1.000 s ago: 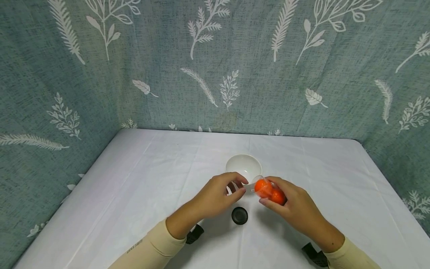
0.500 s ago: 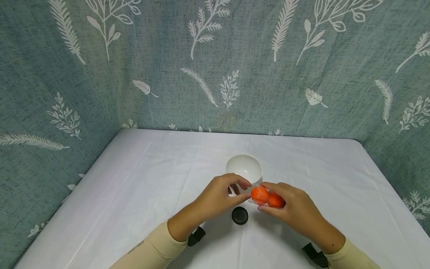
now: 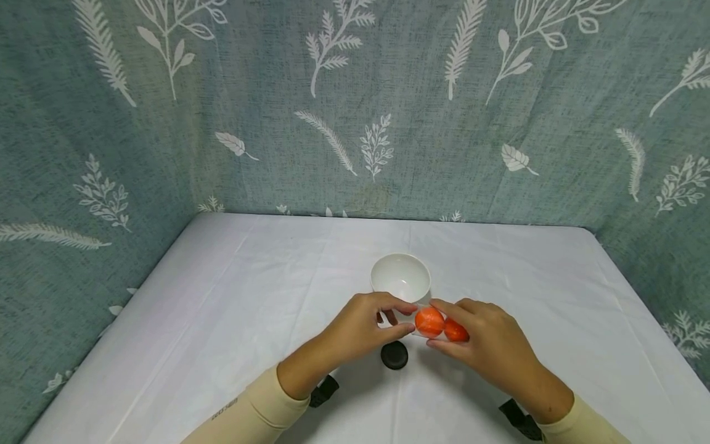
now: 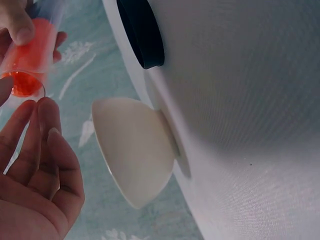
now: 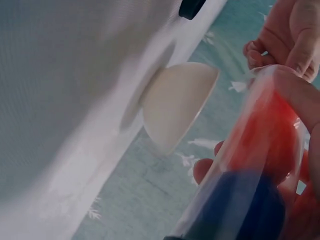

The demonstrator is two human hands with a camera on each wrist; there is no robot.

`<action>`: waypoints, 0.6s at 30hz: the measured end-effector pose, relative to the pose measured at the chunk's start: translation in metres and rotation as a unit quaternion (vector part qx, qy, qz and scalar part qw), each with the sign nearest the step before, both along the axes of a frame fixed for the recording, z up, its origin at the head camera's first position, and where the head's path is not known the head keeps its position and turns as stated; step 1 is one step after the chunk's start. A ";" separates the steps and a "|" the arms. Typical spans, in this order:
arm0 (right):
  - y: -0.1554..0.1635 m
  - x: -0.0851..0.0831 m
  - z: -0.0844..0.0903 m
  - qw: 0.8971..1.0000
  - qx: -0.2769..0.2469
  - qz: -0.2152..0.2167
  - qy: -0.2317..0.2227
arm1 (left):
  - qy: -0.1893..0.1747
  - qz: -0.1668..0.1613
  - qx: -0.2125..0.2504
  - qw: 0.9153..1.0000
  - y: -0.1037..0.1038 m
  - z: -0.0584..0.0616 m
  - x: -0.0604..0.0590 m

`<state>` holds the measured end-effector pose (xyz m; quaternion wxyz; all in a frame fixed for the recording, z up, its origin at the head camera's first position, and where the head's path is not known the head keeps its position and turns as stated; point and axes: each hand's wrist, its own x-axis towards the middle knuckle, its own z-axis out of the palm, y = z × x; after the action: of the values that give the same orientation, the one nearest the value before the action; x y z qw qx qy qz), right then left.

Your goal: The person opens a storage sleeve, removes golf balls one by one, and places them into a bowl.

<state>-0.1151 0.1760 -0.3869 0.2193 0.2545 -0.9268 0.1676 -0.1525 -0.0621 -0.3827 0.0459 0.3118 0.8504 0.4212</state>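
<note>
My right hand point(image 3: 488, 330) grips a clear plastic tube point(image 5: 235, 145) above the table. In the head view two orange balls point(image 3: 429, 322) show inside, lined up along it. Something blue point(image 5: 235, 205) shows farther down the tube in the right wrist view. The tube lies nearly level, its uncovered end toward my left hand point(image 3: 368, 320). The left thumb and fingertips pinch about the rim of that end. Below the hands, a round black lid point(image 3: 394, 355) lies on the cloth. A white bowl point(image 3: 400, 271) stands just beyond the hands.
A white cloth covers the table point(image 3: 266, 277). Green fabric point(image 3: 355, 154) with white leaf prints hangs along the back and sides. Dark straps point(image 3: 323, 391) are on both wrists, below the cream sleeves point(image 3: 249, 401).
The tube has swung to nearly level and moved slightly left and down. Its uncovered end now meets the left fingertips, which were apart from it. Lid and bowl stay put.
</note>
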 end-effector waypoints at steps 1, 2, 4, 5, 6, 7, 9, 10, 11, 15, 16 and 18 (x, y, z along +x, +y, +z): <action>0.000 0.001 0.001 1.000 0.008 -0.003 0.004 | -0.001 0.000 0.000 1.000 0.000 0.000 0.000; 0.000 0.002 0.003 1.000 0.015 -0.005 0.008 | -0.002 0.000 0.000 1.000 0.001 0.000 0.000; 0.000 0.003 0.005 1.000 0.022 -0.007 0.013 | -0.005 0.000 -0.001 1.000 0.001 0.000 0.000; 0.000 0.004 0.006 1.000 0.025 -0.007 0.015 | -0.007 0.001 -0.001 1.000 0.002 0.000 0.001; 0.000 0.004 0.007 1.000 0.026 -0.008 0.015 | -0.008 0.001 -0.002 1.000 0.002 -0.001 0.001; 0.000 0.005 0.007 0.999 0.027 -0.008 0.018 | -0.012 0.001 -0.002 1.000 0.002 -0.001 0.001; 0.000 0.005 0.007 0.999 0.032 -0.008 0.025 | -0.018 0.001 -0.003 1.000 0.002 -0.001 0.002; 0.000 0.005 0.007 0.999 0.036 -0.008 0.031 | -0.020 0.000 -0.002 1.000 0.002 -0.002 0.002; 0.000 0.005 0.007 0.999 0.040 -0.008 0.036 | -0.022 -0.001 -0.002 1.000 0.002 -0.002 0.002; 0.002 0.005 0.009 0.996 0.058 -0.002 0.067 | -0.029 -0.004 0.002 1.000 0.003 -0.002 0.003; 0.002 0.004 0.009 0.995 0.061 0.000 0.075 | -0.031 -0.005 0.003 0.999 0.003 -0.001 0.003; 0.003 0.004 0.010 0.994 0.065 0.003 0.089 | -0.036 -0.007 0.004 0.999 0.004 -0.001 0.003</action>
<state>-0.1110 0.1792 -0.3765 0.2838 0.2848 -0.9118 0.0837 -0.1495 -0.0582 -0.3840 0.0782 0.3029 0.8442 0.4354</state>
